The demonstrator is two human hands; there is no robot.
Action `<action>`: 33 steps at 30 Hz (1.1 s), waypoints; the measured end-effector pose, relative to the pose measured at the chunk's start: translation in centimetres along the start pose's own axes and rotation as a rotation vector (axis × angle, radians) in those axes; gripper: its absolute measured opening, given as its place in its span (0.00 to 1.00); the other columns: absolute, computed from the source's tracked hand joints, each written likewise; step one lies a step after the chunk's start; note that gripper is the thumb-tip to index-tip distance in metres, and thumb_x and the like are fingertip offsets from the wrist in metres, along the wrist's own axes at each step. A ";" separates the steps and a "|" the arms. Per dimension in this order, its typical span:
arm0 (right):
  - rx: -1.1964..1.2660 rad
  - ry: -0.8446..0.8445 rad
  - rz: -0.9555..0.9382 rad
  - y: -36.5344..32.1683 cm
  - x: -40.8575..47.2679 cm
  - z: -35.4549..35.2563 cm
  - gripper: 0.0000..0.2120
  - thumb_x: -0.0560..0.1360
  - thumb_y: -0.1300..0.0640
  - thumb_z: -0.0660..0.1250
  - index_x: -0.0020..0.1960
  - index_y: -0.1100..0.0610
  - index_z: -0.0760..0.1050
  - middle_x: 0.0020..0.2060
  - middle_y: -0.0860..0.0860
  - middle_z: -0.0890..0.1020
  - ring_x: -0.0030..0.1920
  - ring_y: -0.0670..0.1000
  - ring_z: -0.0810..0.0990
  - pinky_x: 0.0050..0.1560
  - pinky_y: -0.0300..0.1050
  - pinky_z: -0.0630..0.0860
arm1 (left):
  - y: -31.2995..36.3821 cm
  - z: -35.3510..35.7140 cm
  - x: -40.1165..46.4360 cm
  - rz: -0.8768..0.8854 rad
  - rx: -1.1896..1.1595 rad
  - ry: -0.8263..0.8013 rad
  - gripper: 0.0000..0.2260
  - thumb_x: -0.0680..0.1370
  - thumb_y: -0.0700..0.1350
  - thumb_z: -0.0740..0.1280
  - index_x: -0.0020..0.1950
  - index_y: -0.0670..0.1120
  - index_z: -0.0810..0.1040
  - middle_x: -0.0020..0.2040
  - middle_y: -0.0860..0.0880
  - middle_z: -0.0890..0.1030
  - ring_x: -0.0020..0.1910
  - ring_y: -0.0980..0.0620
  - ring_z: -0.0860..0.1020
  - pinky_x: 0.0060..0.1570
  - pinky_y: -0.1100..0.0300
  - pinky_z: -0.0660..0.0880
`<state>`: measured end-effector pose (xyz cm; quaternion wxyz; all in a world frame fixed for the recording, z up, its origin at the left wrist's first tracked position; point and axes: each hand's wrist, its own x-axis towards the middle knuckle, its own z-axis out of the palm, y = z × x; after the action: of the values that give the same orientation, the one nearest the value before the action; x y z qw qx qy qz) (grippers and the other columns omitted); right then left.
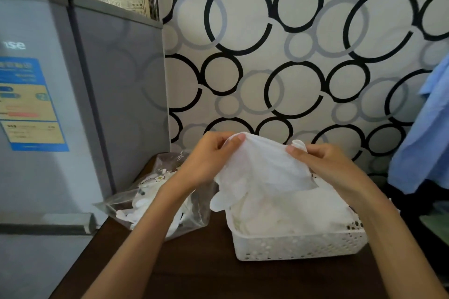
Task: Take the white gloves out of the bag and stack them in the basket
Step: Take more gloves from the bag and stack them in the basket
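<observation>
A white glove (pixel 262 167) hangs spread between both hands above the white perforated basket (pixel 298 246). My left hand (pixel 206 158) pinches its cuff at the upper left, and my right hand (pixel 323 162) pinches the cuff at the upper right. The glove's fingers droop down over the basket's left rim. Several white gloves (pixel 289 211) lie piled inside the basket. To the left lies a clear plastic bag (pixel 150 201) with more white gloves inside, partly hidden behind my left forearm.
Everything sits on a dark brown table (pixel 199 269). A grey fridge (pixel 80 104) stands close on the left. A wall with black and grey circles rises right behind the table. Blue cloth (pixel 422 133) hangs at the right edge.
</observation>
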<state>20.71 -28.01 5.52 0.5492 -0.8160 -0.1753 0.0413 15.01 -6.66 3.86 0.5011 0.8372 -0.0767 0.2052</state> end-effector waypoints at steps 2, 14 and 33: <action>0.007 -0.008 0.011 0.1 0.1 -1.0 0.11 0.75 0.50 0.67 0.49 0.55 0.83 0.45 0.53 0.85 0.44 0.49 0.82 0.45 0.40 0.75 | 0.2 -0.2 0.2 0.001 0.018 0.028 0.17 0.81 0.52 0.62 0.46 0.40 0.81 0.42 0.37 0.81 0.40 0.39 0.79 0.42 0.49 0.75; 0.095 0.358 -0.410 -1.5 0.2 1.8 0.14 0.80 0.52 0.60 0.37 0.55 0.71 0.28 0.53 0.70 0.29 0.45 0.66 0.28 0.37 0.63 | 0.8 1.3 -0.1 -0.042 0.007 0.411 0.14 0.83 0.50 0.56 0.48 0.43 0.76 0.35 0.44 0.72 0.33 0.55 0.68 0.36 0.59 0.67; -0.383 0.281 0.168 9.7 3.2 -2.7 0.14 0.77 0.52 0.65 0.56 0.59 0.80 0.54 0.58 0.81 0.52 0.57 0.77 0.45 0.41 0.66 | -5.2 6.1 5.5 -0.107 0.707 -0.105 0.09 0.74 0.57 0.69 0.46 0.53 0.83 0.47 0.55 0.83 0.50 0.57 0.80 0.47 0.56 0.77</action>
<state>26.76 -32.56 -1.87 0.3982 -0.9147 -0.0332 -0.0611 23.35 -8.96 -0.55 0.1859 0.9710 0.0173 0.1493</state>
